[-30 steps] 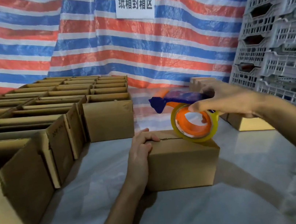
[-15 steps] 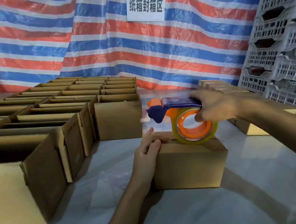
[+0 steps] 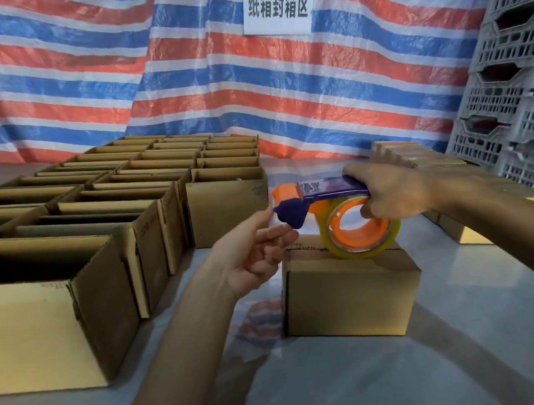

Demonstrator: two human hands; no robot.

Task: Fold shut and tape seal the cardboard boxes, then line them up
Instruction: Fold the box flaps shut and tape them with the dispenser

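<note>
The left hand (image 3: 255, 256) has come off the closed cardboard box (image 3: 352, 293). A second ago it lay over the box's left top edge, holding the flaps down. Now it is raised, just left of the box in the middle of the frame, and turned palm up. Its forefinger reaches for the blue nose of the tape dispenser (image 3: 321, 194), and the other fingers (image 3: 280, 233) are loosely curled. No tape end shows between them, so the hand looks empty.

The dispenser has slid left across the frame, and its nose now sticks out past the box's left edge. Its clear tape roll (image 3: 360, 235) sits over the top seam, though I cannot tell whether it is touching the cardboard. The right hand (image 3: 392, 194) has its fingers wrapped around the dispenser's handle, with the forearm coming in from the lower right.

My reading is that the flaps are folded and the person is about to catch the tape's free end to start the seal. This box is folded shut on the glossy worktop (image 3: 473, 362) but not yet taped.

Open boxes (image 3: 48, 304) fill the left half in rows, still to be done. A few closed ones (image 3: 400, 154) sit at the right, behind the right wrist.
</note>
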